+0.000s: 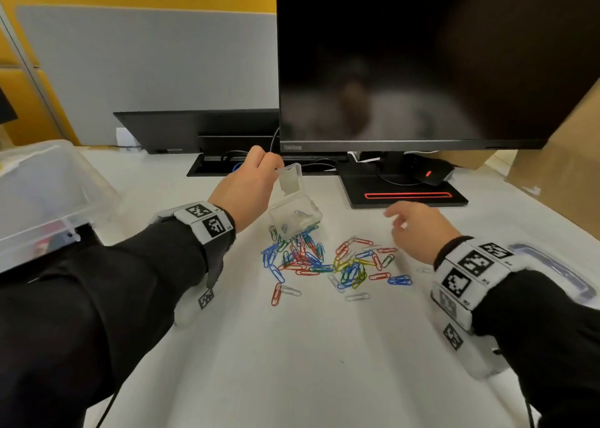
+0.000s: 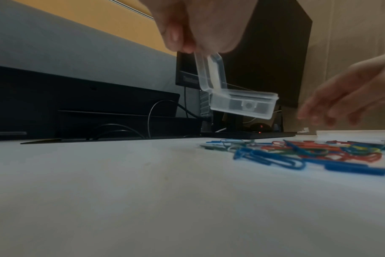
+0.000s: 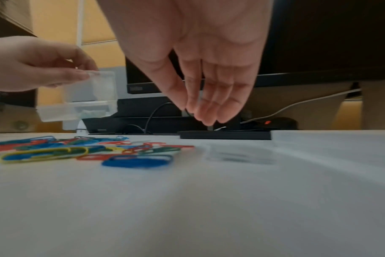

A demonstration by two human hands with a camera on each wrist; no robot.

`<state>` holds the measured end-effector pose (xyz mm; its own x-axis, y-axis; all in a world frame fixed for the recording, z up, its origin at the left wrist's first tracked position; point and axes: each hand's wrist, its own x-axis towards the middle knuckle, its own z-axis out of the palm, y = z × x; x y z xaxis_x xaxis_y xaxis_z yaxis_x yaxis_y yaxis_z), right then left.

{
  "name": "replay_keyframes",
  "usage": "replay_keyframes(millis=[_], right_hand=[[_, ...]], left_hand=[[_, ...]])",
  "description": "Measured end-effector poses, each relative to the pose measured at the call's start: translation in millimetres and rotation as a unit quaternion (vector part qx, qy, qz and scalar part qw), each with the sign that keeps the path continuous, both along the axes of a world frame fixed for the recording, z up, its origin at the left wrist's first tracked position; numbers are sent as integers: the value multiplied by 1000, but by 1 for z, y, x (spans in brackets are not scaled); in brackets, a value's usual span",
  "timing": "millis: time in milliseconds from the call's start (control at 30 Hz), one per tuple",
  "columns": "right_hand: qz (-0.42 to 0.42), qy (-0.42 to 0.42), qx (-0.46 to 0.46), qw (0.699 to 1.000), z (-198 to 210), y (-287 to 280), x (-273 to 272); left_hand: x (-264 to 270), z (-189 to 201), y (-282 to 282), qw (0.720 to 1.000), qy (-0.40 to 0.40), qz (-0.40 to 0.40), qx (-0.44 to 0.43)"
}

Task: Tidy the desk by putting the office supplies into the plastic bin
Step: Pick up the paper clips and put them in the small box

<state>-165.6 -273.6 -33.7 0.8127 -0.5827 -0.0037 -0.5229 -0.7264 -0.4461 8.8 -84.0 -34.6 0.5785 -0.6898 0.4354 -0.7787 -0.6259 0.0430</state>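
Nearest on the desk [image 1: 324,362] lies a loose scatter of coloured clips [image 1: 324,262], spread flat and partly tangled, none of them yet gathered. Just past their far edge the left hand [image 1: 246,184] pinches the raised lid of a small clear case [image 1: 293,211], which hangs open and clear of the desk in the left wrist view, with a couple of clips seemingly inside. To the right, the right hand [image 1: 418,229] hovers above the clips with fingers relaxed and pointing down, grasping nothing. The step in hand looks like refilling the case: the clips have to go back into it before it can join the other supplies. The next move calls for setting or steadying the case low beside the heap and sweeping or pinching clips in with the free hand; thin flat wire on a smooth top will be fiddly to lift. The bin [image 1: 39,200] waits at the far left edge, well apart. Beyond stand a monitor [image 1: 422,54] and a mouse [image 1: 431,172].
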Motion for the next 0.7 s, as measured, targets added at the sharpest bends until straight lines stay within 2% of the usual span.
replay_keyframes(millis=[67,133,200,267,433,500,600,667,700], right_hand=[[-64,59,-5,996,1,-7,-20],[-89,118,-6,989,1,-13,-37],[-71,146,7,987,-1,-16,-45],[-30,138,32,989,-4,-15,-45],[116,75,150,979,-5,13,-17],[155,41,150,976,-6,23,-4],[148,-110,66,981,-4,27,7],[147,-218,75,962,1,28,7],[161,-245,96,951,4,29,6]], left_hand=[[-5,1,1,1000,-1,-6,8],[-11,3,1,1000,10,-14,-11],[-17,7,2,999,27,-22,-38],[-22,9,2,998,37,-28,-46],[-24,7,4,994,74,-46,-69],[-24,6,4,992,89,-42,-79],[-25,6,5,989,98,-39,-102],[-27,6,5,987,91,-60,-117],[-29,6,4,986,86,-76,-124]])
